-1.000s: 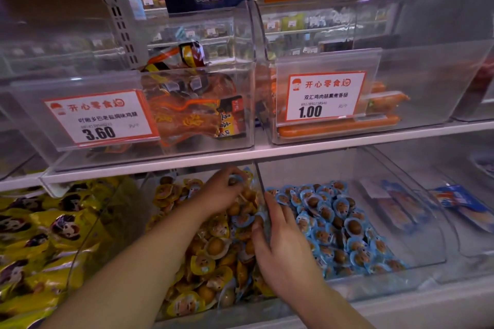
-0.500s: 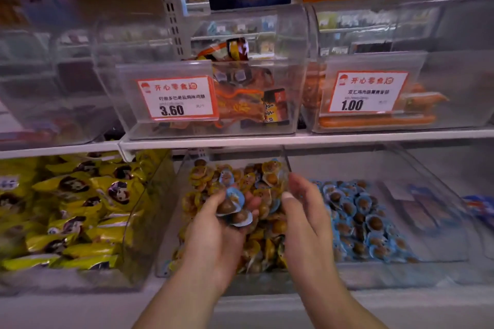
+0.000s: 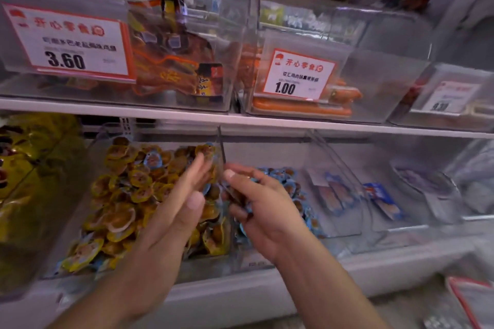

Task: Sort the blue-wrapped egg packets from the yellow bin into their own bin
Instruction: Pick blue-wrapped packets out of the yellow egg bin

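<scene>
While left hand (image 3: 171, 222) hovers flat, right hand (image 3: 256, 203) pinches blue packets (image 3: 242, 199); white shelf (image 3: 267, 121) overhead.

White shop shelf (image 3: 294, 123) runs across, clear tubs (image 3: 235, 35) above carrying price cards (image 3: 72, 43), grey floor (image 3: 401, 307) down right.

At about ten o'clock, the white, red-bordered price card (image 3: 68, 41) on the front of the clear plastic bin of orange-brown snack packs (image 3: 171, 67) reads "开心零食" over a bold "3.60". Toward one o'clock, a smaller white and red price card (image 3: 298, 75) on the clear bin of orange sausages (image 3: 302, 109) shows the same heading and "1.00". The small print on both, and the far card at three o'clock, is too blurred to read.
</scene>
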